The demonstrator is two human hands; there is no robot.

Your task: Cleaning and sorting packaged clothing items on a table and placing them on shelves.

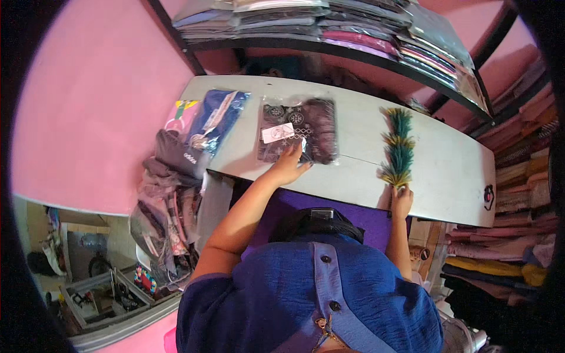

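My left hand (289,168) is at the front edge of a clear plastic package (320,132), fingers apart, its fingertips over the lower part. Inside the package lies folded dark cloth with white patterns, and a white printed tag (278,132) sits on top. The package lies flat on a white tabletop (357,178). In my right hand (401,202) is the handle of a feather-like duster (398,148) with green and yellow tufts. The duster points away from me, over the right part of the table; whether its tufts touch the surface I cannot tell.
A blue packaged garment (220,117) lies at the table's left, beside piled dark clothes (170,163). Above the far edge runs a black-framed shelf (282,43) with stacked packaged garments. Folded fabrics (494,242) fill the right side. A small black-and-pink object (488,197) sits near the right edge.
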